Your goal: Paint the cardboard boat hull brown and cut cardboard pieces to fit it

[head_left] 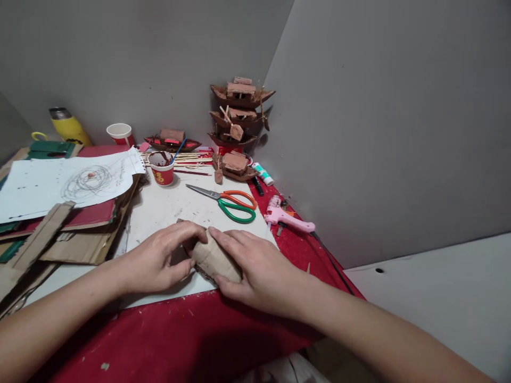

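Scissors [230,203] lie beyond the hands [207,266] and cardboard piece [217,259].

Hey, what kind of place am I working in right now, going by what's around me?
It looks like a craft corner, perhaps a small model-making workspace: brown model boats stand stacked near the wall, a pink glue gun lies on the red cloth, and scissors rest on the white sheet.

Red-covered table [159,340], white board [155,213], scissors [219,199], pink glue gun [287,218], cardboard pieces [82,246]
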Motion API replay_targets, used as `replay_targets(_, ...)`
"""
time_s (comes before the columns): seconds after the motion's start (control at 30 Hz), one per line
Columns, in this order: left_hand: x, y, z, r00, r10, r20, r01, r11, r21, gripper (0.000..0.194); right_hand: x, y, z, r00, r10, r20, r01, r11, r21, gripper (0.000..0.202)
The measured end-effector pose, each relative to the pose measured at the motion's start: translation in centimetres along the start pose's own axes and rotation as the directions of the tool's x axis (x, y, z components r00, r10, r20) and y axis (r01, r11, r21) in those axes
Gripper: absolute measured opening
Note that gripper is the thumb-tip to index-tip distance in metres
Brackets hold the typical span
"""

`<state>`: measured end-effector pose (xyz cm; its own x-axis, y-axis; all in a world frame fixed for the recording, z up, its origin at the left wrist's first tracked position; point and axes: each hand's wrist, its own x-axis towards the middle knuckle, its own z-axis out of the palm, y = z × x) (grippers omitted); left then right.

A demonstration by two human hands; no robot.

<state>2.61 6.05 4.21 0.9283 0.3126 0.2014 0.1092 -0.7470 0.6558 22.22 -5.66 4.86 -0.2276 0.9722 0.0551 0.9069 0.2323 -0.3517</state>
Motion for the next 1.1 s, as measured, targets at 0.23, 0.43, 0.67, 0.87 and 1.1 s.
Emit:
replay_targets(0.23,-0.1,-0.2,0.4,0.999,-0.010,-0.047,0.007,0.998,-0.056,0.050,0.2,-0.1,0.0,0.999,-0.041,0.005,0.041,0.999,-0.017,0.067)
replay_targets(0.43,0.0,-0.3,0.3,0.999,-0.012,-0.037,0.010,0.998,-0.061,0.052,0.0,-0.5,0.6,0.999,-0.053,-0.012,0.052,0.996,-0.067,0.069)
replay_targets(0.67,-0.1,-0.4,0.3,0.999,-0.037,-0.028,0.035,0.998,-0.050,0.048,0.1,-0.8,0.4,0.999,-0.028,0.021,0.029,0.997,-0.074,0.066)
replay_targets(0.87,-0.1,-0.6,0.2,0.999,-0.040,-0.026,0.039,0.998,-0.047,0.045,0.1,-0.7,0.4,0.998,-0.068,0.001,0.068,0.994,-0.082,0.062)
replay_targets(1.1,0.1,-0.6,0.5,0.998,-0.055,-0.032,0.052,0.996,-0.071,0.042,0.1,0.5,-0.6,0.987,-0.144,0.073,0.148,0.988,-0.052,0.068)
